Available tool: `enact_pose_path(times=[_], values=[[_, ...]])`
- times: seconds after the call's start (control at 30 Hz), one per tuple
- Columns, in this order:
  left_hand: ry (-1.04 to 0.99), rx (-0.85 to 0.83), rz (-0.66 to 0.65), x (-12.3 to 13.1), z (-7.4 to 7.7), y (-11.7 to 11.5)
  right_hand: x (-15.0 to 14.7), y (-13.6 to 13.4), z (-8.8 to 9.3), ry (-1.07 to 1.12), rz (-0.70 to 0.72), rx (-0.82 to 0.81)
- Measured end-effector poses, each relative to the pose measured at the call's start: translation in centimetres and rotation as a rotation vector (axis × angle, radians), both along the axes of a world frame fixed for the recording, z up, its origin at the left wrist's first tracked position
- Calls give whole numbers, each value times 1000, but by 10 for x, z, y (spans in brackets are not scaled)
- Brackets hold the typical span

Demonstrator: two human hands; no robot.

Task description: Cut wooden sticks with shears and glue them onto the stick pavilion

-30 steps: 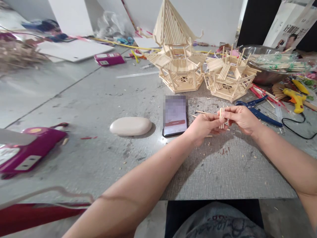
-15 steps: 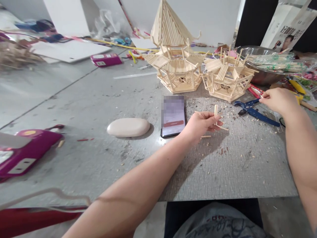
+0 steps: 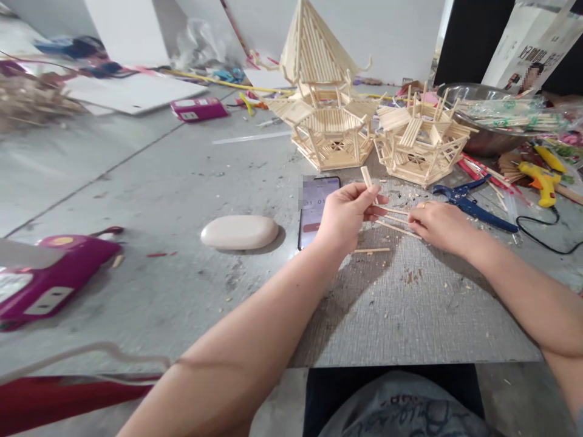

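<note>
My left hand (image 3: 348,212) is closed around a small bundle of short wooden sticks (image 3: 367,176), whose ends poke up above the thumb. Thin wooden sticks (image 3: 396,227) stretch between the two hands. My right hand (image 3: 439,224) pinches toward their right ends; its fingertips partly hide where they meet the sticks. One loose stick (image 3: 372,250) lies on the table below my left hand. Behind the hands stand a pointed-roof stick pavilion (image 3: 332,121) and a lower, roofless stick structure (image 3: 421,145).
A phone (image 3: 314,212) lies partly behind my left hand, with a pale oblong case (image 3: 240,232) left of it. Blue cutters (image 3: 478,206), a yellow glue gun (image 3: 540,180) with a black cord and a metal bowl (image 3: 483,142) are at right. Purple power strips (image 3: 59,273) lie left.
My right hand has come left from beside the blue cutters to the sticks by my left hand. My left hand has shifted slightly left, still holding the bundle, which now tilts.
</note>
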State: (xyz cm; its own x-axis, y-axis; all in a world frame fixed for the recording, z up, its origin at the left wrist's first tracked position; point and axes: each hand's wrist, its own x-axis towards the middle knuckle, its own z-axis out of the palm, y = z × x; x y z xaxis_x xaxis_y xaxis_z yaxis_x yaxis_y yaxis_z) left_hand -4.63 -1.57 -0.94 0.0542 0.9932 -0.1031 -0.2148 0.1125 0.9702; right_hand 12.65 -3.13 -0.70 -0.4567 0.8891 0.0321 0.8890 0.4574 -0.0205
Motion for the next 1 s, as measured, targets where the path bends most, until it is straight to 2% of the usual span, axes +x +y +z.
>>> enact_pose_path(times=[0.3,0.5,0.67,0.8,0.9,1.0], values=[[-7,66,166,-9,6,8,-6,-4,-5,0,-14,-110],[-28,54,110,-6,1,7,-4,-5,-2,-32,-89,-142],[-46,42,64,-1,-2,2,13,5,5,277,-147,-196],[-36,40,63,0,0,1,21,13,3,543,-167,-258],[-25,43,80,0,1,1,20,14,0,577,-148,-264],[-19,54,104,-1,1,2,17,13,-3,533,-124,-154]])
